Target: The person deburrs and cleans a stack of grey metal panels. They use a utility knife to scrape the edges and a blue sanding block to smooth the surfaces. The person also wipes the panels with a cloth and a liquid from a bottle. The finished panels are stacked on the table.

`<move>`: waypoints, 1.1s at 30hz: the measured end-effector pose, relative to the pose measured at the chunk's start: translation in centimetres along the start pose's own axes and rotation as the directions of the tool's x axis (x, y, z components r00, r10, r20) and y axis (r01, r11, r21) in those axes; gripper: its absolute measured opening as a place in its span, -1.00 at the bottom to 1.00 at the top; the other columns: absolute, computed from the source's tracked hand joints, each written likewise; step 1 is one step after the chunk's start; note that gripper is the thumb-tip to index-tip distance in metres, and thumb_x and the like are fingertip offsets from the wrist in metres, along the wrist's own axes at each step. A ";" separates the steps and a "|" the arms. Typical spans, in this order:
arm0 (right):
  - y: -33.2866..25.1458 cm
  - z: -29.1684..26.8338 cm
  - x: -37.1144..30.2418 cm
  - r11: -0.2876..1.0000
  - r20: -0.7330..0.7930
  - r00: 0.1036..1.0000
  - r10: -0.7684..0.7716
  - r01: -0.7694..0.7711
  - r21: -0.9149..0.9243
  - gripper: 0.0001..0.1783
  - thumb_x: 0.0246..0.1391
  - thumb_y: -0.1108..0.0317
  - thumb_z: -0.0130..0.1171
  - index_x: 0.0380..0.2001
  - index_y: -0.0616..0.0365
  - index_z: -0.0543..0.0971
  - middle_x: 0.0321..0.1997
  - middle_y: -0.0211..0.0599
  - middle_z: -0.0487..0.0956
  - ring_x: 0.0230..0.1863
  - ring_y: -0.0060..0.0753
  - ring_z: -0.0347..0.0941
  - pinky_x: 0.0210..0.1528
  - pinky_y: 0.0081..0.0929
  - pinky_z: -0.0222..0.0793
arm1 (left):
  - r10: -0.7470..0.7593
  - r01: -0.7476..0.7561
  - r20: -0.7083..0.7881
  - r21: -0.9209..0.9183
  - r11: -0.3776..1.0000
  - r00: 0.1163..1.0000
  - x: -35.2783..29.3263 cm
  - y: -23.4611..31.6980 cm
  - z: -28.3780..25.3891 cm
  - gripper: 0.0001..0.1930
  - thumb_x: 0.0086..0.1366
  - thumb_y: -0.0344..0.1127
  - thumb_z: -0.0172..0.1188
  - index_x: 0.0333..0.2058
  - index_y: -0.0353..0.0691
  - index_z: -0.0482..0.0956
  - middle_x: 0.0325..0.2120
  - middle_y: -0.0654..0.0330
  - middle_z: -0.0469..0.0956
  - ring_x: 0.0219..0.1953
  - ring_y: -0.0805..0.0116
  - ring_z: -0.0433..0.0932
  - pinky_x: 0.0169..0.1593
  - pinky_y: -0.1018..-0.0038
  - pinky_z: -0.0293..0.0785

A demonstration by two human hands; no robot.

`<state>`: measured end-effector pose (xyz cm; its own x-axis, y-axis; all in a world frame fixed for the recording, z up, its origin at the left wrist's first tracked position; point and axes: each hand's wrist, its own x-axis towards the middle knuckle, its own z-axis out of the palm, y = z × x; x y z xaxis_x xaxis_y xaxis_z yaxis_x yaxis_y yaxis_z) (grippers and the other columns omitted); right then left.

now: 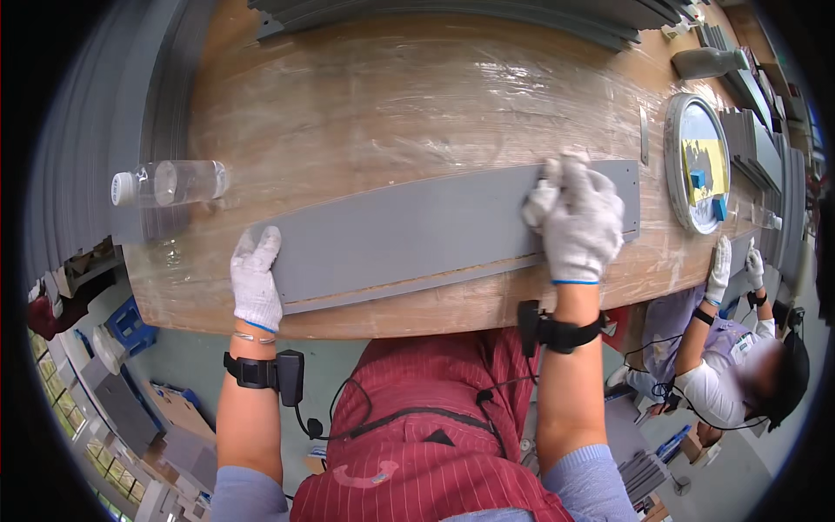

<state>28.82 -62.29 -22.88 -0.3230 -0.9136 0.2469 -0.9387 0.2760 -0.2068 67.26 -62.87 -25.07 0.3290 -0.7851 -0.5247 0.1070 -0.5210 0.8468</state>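
A long grey panel (pixel 409 230) lies across the near side of the table, with a bare brown groove along its near edge. My left hand (pixel 257 277), in a white knitted glove, grips the panel's left end, thumb on the top face and fingers at the edge. My right hand (pixel 581 213), gloved too, presses on the panel near its right end. Its fingers are bent together and slightly blurred; whatever they may hold is hidden.
A clear bottle (pixel 187 183) lies at the left by stacked grey boards (pixel 174 96). More boards (pixel 470 13) are stacked at the far edge. A round lid (pixel 676 165) carries a yellow sheet and blue blocks. At right, a co-worker (pixel 722 374) handles a grey piece.
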 end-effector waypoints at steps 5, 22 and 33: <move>-16.0 1.2 -2.0 0.827 0.258 0.923 -0.285 0.101 0.553 -0.53 -0.08 0.19 0.31 -0.02 -0.09 0.57 -0.16 -0.19 0.60 -0.17 0.00 0.55 -0.20 -0.10 0.48 | 0.008 -0.007 0.053 -0.013 1.000 0.999 0.3 0.3 0.3 -0.45 0.32 -0.31 0.27 0.19 -0.51 0.37 -0.02 0.07 0.56 -0.03 0.36 0.54 0.15 0.45 0.43; 13.3 0.1 14.4 0.874 0.268 0.863 0.429 -0.322 -0.362 -0.58 0.03 0.08 0.24 -0.07 0.04 0.69 -0.02 -0.04 0.66 0.07 0.04 0.56 0.13 -0.19 0.45 | 0.026 -0.018 -0.064 0.116 0.993 0.998 -0.2 0.1 0.0 -0.35 0.33 -0.25 0.27 0.25 -0.57 0.28 0.02 0.01 0.53 0.03 0.33 0.51 0.18 0.45 0.39; 15.1 1.1 13.4 0.883 0.258 0.906 0.335 -0.398 0.248 -0.55 0.01 0.35 0.16 0.02 0.16 0.58 -0.24 -0.12 0.67 -0.26 -0.33 0.60 -0.14 -0.43 0.49 | 0.013 -0.009 -0.050 0.076 0.997 0.999 1.0 -1.2 -1.6 -0.33 0.30 -0.27 0.31 0.25 -0.56 0.28 0.05 0.03 0.53 0.07 0.32 0.50 0.21 0.43 0.39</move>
<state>10.48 -70.72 -23.72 -0.5762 -0.8123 -0.0901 -0.6706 0.5329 -0.5160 69.00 -62.46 -26.42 0.3765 -0.7744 -0.5085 0.0326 -0.5375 0.8427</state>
